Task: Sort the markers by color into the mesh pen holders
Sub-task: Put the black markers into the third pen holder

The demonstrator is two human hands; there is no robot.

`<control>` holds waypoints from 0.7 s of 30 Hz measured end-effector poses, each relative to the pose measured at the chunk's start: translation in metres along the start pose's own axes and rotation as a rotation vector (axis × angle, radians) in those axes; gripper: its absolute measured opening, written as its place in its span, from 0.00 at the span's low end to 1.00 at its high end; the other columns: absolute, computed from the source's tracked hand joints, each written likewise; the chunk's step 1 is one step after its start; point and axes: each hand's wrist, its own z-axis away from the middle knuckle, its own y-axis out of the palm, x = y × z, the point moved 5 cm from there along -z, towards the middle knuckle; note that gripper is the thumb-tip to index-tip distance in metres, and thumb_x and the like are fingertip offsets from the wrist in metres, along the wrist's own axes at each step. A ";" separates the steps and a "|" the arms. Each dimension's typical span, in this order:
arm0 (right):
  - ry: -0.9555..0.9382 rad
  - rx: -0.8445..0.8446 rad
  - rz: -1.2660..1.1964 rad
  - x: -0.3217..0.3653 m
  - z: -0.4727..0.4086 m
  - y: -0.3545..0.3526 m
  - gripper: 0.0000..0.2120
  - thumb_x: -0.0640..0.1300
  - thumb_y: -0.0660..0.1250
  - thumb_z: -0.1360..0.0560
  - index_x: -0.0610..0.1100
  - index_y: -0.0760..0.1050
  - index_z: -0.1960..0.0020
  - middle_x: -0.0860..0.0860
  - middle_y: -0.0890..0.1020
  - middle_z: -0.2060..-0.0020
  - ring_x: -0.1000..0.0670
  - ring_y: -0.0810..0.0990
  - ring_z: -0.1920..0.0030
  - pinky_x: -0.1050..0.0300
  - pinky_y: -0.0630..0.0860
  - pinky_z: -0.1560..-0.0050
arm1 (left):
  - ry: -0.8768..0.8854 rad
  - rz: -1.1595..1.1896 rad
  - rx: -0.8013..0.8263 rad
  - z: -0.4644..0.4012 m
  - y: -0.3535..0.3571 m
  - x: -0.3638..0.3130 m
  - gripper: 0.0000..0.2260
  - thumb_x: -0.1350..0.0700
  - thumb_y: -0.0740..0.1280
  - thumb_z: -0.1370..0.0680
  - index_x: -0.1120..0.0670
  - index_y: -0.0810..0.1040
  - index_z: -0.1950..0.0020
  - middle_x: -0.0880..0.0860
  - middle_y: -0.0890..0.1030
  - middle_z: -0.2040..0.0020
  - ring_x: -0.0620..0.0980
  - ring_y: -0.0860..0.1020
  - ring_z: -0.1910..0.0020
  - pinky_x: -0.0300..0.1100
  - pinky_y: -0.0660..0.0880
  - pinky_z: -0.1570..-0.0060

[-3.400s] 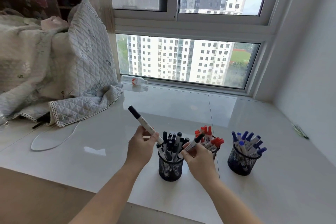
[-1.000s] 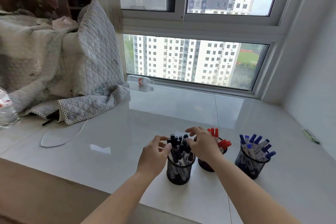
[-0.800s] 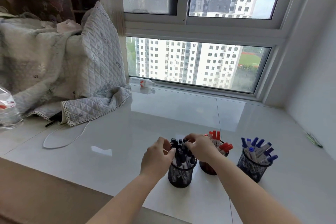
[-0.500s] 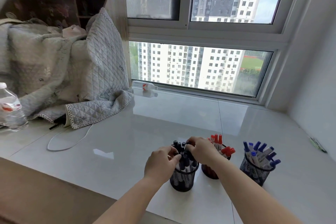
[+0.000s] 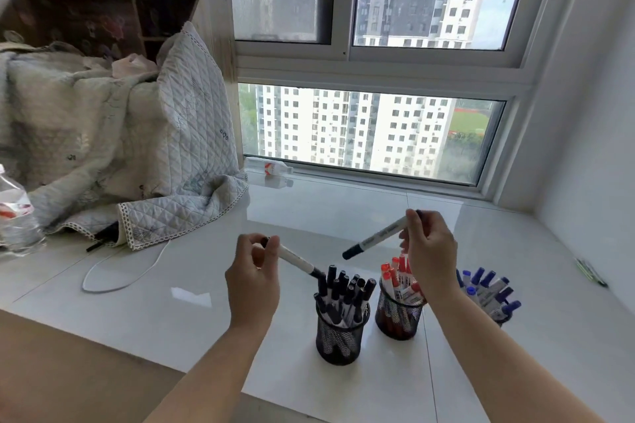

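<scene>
Three black mesh pen holders stand in a row on the white sill. The left holder is full of black-capped markers, the middle holder has red markers, and the right holder, partly hidden by my right forearm, has blue markers. My left hand pinches a black marker whose lower tip touches the black bunch. My right hand holds another black marker in the air above the black and red holders.
A quilted blanket is heaped at the left with a white cable looping out below it. A plastic bottle stands at the far left, another bottle lies by the window. A green pen lies near the right wall.
Half a second ago both hands were down on the black markers in the left holder. Now each hand has lifted up and apart with one black marker in its fingers.
</scene>
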 end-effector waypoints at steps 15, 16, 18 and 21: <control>0.643 0.166 -0.616 -0.041 0.039 0.016 0.12 0.35 0.64 0.25 0.41 0.67 0.43 0.45 0.81 0.58 0.50 0.80 0.57 0.56 0.76 0.56 | -0.826 0.671 0.099 0.025 0.026 0.043 0.02 0.57 0.61 0.21 0.53 0.73 0.51 0.52 0.83 0.60 0.43 0.82 0.62 0.40 0.75 0.59; 0.614 0.185 -0.543 -0.042 0.041 0.015 0.12 0.34 0.65 0.25 0.40 0.67 0.44 0.45 0.81 0.57 0.49 0.80 0.57 0.56 0.76 0.56 | -0.841 0.711 0.141 0.027 0.030 0.042 0.03 0.57 0.61 0.21 0.53 0.73 0.50 0.51 0.84 0.60 0.43 0.82 0.61 0.40 0.75 0.59; 0.539 0.229 -0.394 -0.042 0.048 0.015 0.11 0.33 0.65 0.26 0.39 0.68 0.47 0.43 0.81 0.54 0.49 0.81 0.55 0.57 0.77 0.57 | -0.861 0.765 0.218 0.030 0.036 0.039 0.04 0.57 0.61 0.21 0.52 0.74 0.49 0.50 0.84 0.61 0.43 0.83 0.60 0.41 0.74 0.58; 0.428 0.286 -0.190 -0.044 0.062 0.016 0.05 0.36 0.66 0.25 0.41 0.71 0.51 0.43 0.82 0.55 0.49 0.82 0.54 0.60 0.78 0.59 | -0.862 0.769 0.311 0.035 0.044 0.036 0.04 0.58 0.60 0.20 0.52 0.74 0.49 0.50 0.85 0.61 0.43 0.83 0.60 0.41 0.74 0.57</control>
